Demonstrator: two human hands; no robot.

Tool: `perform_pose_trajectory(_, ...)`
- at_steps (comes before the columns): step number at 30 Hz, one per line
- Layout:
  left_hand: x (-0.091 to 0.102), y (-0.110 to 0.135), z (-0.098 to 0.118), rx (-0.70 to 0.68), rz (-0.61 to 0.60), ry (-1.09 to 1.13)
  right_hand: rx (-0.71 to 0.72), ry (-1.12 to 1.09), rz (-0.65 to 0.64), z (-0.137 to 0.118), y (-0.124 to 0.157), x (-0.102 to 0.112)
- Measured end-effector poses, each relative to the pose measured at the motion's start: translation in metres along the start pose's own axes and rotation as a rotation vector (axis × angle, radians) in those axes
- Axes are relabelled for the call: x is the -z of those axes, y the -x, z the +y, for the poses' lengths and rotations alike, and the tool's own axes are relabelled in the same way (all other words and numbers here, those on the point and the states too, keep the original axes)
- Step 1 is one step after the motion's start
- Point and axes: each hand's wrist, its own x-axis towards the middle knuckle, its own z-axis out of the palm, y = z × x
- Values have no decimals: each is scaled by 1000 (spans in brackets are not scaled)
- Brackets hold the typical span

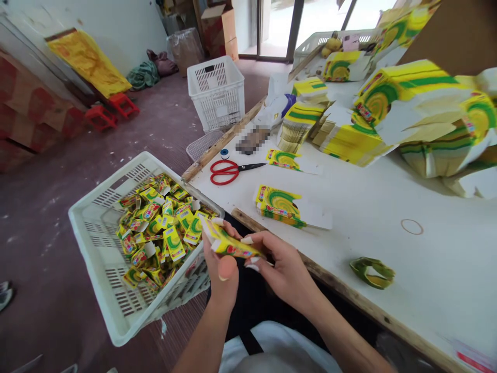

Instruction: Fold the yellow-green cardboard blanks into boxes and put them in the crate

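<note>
Between both hands, just off the table edge, is a small yellow and green crayon box [235, 245]. My left hand [223, 269] grips its left end, thumb on the near side. With thumb and fingers, my right hand [277, 261] pinches the right end. To the left, a white plastic crate [99, 274] holds many similar small boxes [174, 243]. A stack of flat crayon cartons [279, 207] lies on the table beyond my right hand.
Red-handled scissors [229, 172] and a blue spool [224, 154] lie near the table [361, 217] corner. Large bundles of flat cartons [353, 140] cover the far side. A green ring-shaped band [373, 272] sits at right. Another white crate [217, 93] stands on the floor.
</note>
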Motion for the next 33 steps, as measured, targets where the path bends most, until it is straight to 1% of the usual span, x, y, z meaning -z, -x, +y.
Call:
perform_pose_trajectory(3, 8, 5, -11, -7, 71, 113, 83, 61, 106, 3, -2, 14)
perform_pose_trajectory(5, 15, 4, -12, 4, 77, 96, 153, 113, 143, 2, -4, 24)
perform_pose_trajectory(7, 24, -2, -5, -20, 59, 92, 232, 200, 191, 0, -5, 34)
perform_pose_trajectory(8, 30, -6, 2, -53, 54, 104, 268, 274, 231, 0, -6, 39)
perform_pose_trajectory(10, 42, -14, 17, -158, 51, 109, 336, 469, 306, -1, -7, 45)
perform_pose_trajectory(11, 47, -17, 25, -226, 33, 54, 365, 562, 319, -2, -6, 45)
perform_pose_trajectory(12, 50, -19, 31, -266, -16, -56, 394, 633, 303, -1, -6, 44)
perform_pose_trajectory(13, 52, -20, 36, -279, -90, -196, 430, 670, 259, -1, -4, 41)
perform_pose_trajectory(15, 49, -18, 39, -236, -303, -457, 493, 664, 142, -1, -1, 32)
perform_pose_trajectory(16, 45, -16, 37, -195, -403, -540, 500, 644, 119, -1, 1, 27)
perform_pose_trajectory(17, 41, -14, 35, -160, -470, -586, 487, 617, 146, 0, 2, 22)
perform_pose_trajectory(18, 36, -11, 31, -140, -503, -604, 445, 581, 215, 1, 4, 18)
perform_pose_trajectory(19, 31, -9, 27, -134, -503, -609, 373, 529, 305, 3, 5, 14)
perform_pose_trajectory(20, 27, -6, 23, -142, -475, -610, 282, 451, 381, 5, 5, 12)
perform_pose_trajectory(21, 24, -3, 20, -163, -443, -611, 183, 336, 410, 8, 5, 10)
perform_pose_trajectory(22, 21, -1, 17, -193, -426, -612, 82, 186, 383, 11, 5, 9)
perform_pose_trajectory(23, 20, 2, 15, -229, -431, -612, -21, 11, 303, 14, 5, 8)
perform_pose_trajectory(25, 18, 6, 12, -328, -478, -610, -209, -346, 84, 20, 4, 6)
perform_pose_trajectory(26, 17, 8, 10, -389, -504, -607, -282, -487, -8, 22, 4, 5)
perform_pose_trajectory(27, 17, 9, 9, -450, -523, -599, -339, -581, -74, 23, 3, 5)
perform_pose_trajectory(28, 17, 11, 8, -504, -531, -588, -379, -631, -118, 24, 3, 6)
perform_pose_trajectory(30, 17, 12, 7, -559, -516, -569, -408, -627, -160, 23, 2, 8)
perform_pose_trajectory(31, 18, 12, 6, -547, -513, -568, -393, -585, -166, 22, 2, 9)
perform_pose_trajectory(33, 18, 11, 6, -441, -548, -587, -291, -437, -166, 19, 3, 12)
